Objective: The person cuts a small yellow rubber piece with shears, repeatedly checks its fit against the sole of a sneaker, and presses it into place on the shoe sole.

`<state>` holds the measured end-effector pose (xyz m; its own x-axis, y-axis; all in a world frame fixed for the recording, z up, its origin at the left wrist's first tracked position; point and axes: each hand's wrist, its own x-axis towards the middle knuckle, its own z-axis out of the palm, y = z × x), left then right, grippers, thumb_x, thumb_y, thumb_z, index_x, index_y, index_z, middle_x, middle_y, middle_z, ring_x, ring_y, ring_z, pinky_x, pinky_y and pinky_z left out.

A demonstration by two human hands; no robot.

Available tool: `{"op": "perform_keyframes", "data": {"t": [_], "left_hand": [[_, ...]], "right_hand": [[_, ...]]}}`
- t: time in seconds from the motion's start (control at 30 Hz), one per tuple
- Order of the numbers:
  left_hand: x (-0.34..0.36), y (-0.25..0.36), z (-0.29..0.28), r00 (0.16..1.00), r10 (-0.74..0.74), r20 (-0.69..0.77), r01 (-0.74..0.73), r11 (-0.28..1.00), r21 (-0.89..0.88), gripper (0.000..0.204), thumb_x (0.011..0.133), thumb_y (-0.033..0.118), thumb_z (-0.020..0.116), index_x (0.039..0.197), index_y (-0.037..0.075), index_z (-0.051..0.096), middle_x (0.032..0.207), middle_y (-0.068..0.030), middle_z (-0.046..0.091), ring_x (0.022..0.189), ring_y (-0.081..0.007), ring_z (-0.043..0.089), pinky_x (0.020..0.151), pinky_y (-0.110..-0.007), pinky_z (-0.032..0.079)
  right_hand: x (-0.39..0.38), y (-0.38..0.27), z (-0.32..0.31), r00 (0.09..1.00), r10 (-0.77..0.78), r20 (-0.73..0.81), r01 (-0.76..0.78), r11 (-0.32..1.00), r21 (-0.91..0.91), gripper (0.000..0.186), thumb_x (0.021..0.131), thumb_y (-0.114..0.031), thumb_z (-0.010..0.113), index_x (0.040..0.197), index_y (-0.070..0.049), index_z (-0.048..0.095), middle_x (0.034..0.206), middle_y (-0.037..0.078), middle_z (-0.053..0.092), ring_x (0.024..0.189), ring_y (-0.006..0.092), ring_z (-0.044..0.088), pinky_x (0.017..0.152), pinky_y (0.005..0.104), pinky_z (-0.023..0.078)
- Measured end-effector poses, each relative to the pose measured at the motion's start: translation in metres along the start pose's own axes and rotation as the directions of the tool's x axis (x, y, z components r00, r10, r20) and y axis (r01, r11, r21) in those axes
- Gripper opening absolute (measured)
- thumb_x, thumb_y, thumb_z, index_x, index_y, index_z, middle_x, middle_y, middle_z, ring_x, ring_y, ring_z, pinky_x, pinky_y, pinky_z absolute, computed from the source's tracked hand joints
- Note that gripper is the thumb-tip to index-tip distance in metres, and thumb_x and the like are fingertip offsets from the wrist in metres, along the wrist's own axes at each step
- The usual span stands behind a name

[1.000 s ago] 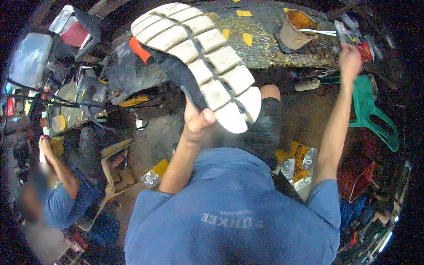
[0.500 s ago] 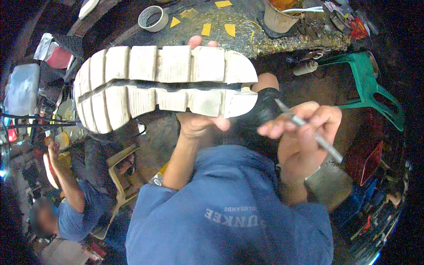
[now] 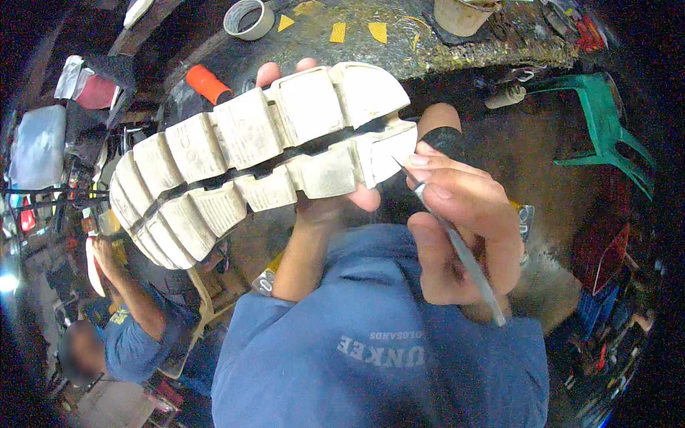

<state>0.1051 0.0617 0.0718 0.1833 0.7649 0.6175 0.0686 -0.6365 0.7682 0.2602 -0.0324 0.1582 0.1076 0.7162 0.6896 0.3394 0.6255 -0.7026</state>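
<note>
My left hand [image 3: 365, 197] grips a shoe [image 3: 246, 135] from behind, its off-white, blocky sole facing up toward me. The thumb shows at the near edge and two fingertips at the far edge; the rest of that hand is mostly hidden. A dark groove runs lengthwise between the sole's two rows of blocks. My right hand [image 3: 467, 221] pinches a slim silver pen-like tool [image 3: 469, 262] with a thin dark point. Its tip lies over the sole's right end, at a bright white block; whether it touches, I cannot tell.
Beyond the shoe, a dark worktop [image 3: 314, 57] carries a tape roll [image 3: 258, 32], yellow scraps [image 3: 377, 32] and a stained tub [image 3: 462, 20]. An orange cylinder [image 3: 205, 83] lies far left. A green plastic chair [image 3: 599, 128] stands right. Another person [image 3: 146, 328] sits at lower left.
My right hand has brought the tool leftward onto the sole's right end. The shoe has tilted, its left end lower and its right end higher. The orange cylinder has come into sight.
</note>
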Motion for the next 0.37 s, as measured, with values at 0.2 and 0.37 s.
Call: {"op": "perform_keyframes", "data": {"t": [0.2, 0.37], "left_hand": [[0.0012, -0.0072, -0.0041, 0.992, 0.111, 0.064, -0.122, 0.971, 0.204, 0.112, 0.071, 0.089, 0.047, 0.162, 0.026, 0.029, 0.169, -0.0075, 0.026, 0.156, -0.0283, 0.02, 0.127, -0.048, 0.012], [0.0017, -0.0092, -0.0059, 0.988, 0.127, 0.089, -0.145, 0.959, 0.245, 0.109, 0.076, 0.098, 0.034, 0.162, 0.031, 0.032, 0.169, -0.0061, 0.026, 0.158, -0.0277, 0.016, 0.129, -0.048, 0.005]], "right_hand": [[0.0022, -0.0048, 0.0024, 0.999, 0.009, 0.037, -0.007, 0.999, -0.036, 0.031, 0.082, 0.004, 0.077, 0.11, 0.003, 0.066, 0.106, 0.02, 0.071, 0.101, 0.0355, 0.073, 0.098, 0.0493, 0.058], [0.0077, -0.0074, -0.0064, 0.982, -0.014, 0.186, 0.026, 0.998, -0.063, 0.028, 0.086, 0.006, 0.071, 0.111, 0.005, 0.06, 0.108, 0.024, 0.07, 0.105, 0.0403, 0.071, 0.098, 0.0531, 0.057]]}}
